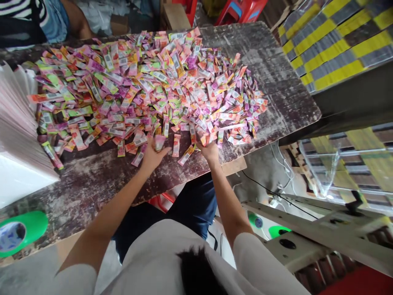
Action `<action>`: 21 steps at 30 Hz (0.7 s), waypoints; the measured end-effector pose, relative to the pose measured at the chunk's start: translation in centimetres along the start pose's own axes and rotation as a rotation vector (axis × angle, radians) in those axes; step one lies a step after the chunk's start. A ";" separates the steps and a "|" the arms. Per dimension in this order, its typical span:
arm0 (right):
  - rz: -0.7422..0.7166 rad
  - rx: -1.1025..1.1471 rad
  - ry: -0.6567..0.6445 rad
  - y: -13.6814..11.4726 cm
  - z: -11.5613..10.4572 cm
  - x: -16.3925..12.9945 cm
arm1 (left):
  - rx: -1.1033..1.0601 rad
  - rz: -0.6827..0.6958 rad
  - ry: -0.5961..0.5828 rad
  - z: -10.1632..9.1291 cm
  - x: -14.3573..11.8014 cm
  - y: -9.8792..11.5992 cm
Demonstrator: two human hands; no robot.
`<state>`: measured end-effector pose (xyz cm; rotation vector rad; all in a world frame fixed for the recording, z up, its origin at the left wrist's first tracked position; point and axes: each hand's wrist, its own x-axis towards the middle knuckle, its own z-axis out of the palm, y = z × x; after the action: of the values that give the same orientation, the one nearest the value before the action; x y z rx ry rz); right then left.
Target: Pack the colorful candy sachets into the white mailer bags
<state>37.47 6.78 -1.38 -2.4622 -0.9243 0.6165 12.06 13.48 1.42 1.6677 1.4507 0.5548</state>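
Both hands work at the near edge of a big heap of sachets (147, 86), small flat packets in pink, purple, green and orange, spread over most of a worn, scuffed worktop (270, 61); the left hand (152, 152) has its grip curled round one pink sachet (159, 142), thumb and fingers closed on it just where the heap thins out; the right hand (208, 148) lies palm down on the packets at the heap's front edge, its fingers buried among them, so whether its grip has closed on any cannot be told; a few loose sachets lie on the bare board between and beside the two hands; at the worktop's left stands a fanned stack of pale sheets (16, 110), touching the heap's left fringe; a green round object (21, 231) sits at the near left corner; across the worktop, at the far left, another person's arm (75, 20) shows; to the right, well apart from the heap, are yellow and grey striped bundles (334, 45).
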 end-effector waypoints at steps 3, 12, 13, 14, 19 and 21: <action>0.077 -0.143 0.003 -3.3 1.0 3.5 | 0.342 -0.054 -0.131 4.7 3.3 3.9; -0.298 0.004 -0.099 -0.9 2.7 1.0 | 0.352 0.057 -0.181 4.0 0.8 0.3; -0.306 0.086 -0.094 -0.2 2.4 0.8 | 0.228 0.026 -0.148 3.3 0.7 -0.2; -0.289 0.168 -0.079 0.4 2.0 0.9 | 0.108 -0.025 -0.110 2.7 1.0 -0.4; -0.173 0.321 0.188 2.1 -1.8 6.2 | -0.102 -0.105 0.158 1.7 7.4 1.1; -0.063 0.246 0.255 2.0 -3.3 9.2 | 0.022 -0.104 0.167 2.2 10.3 2.2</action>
<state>46.55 10.98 -2.09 -2.2194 -0.7726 0.3595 17.46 22.65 -0.02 1.5828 1.6584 0.6344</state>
